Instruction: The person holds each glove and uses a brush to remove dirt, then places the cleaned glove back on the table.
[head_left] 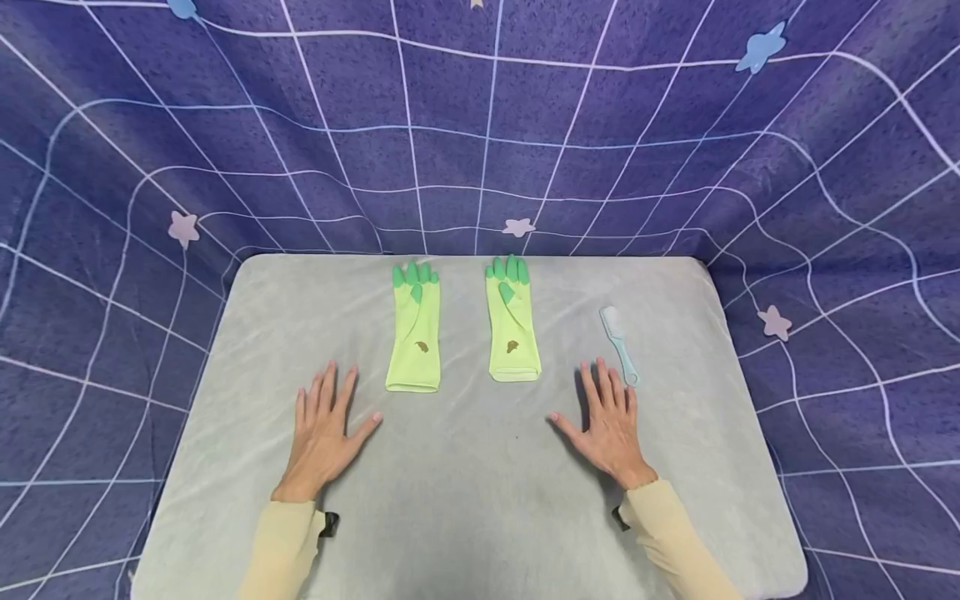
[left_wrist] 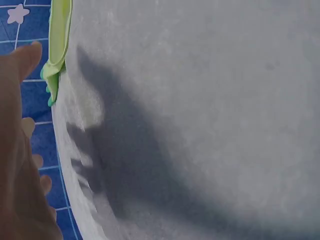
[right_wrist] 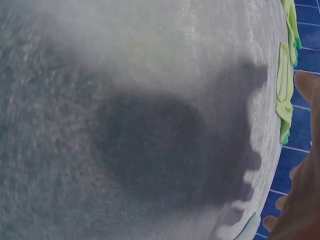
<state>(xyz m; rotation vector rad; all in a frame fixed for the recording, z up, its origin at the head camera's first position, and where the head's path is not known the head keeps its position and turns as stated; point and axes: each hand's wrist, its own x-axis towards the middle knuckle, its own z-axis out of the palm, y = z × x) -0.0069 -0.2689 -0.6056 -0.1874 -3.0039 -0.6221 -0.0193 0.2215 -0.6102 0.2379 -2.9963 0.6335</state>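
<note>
Two light-green rubber gloves with darker green fingertips lie flat on the grey table, fingers pointing away from me. The left glove [head_left: 415, 333] and the right glove [head_left: 513, 325] each bear a small brown stain near the cuff. Right of them lies a pale blue brush [head_left: 617, 342] with white bristles, its handle end toward me. My left hand [head_left: 322, 437], palm down with fingers spread, is left of and nearer me than the left glove. My right hand [head_left: 607, 429] is likewise spread and holds nothing, its fingertips close to the brush handle. Both hands cast shadows on the cloth.
A grey cloth with soft wrinkles covers the table [head_left: 450, 517], which has rounded corners. Dark blue curtains [head_left: 450, 150] with a white grid and star shapes rise along the back and both sides.
</note>
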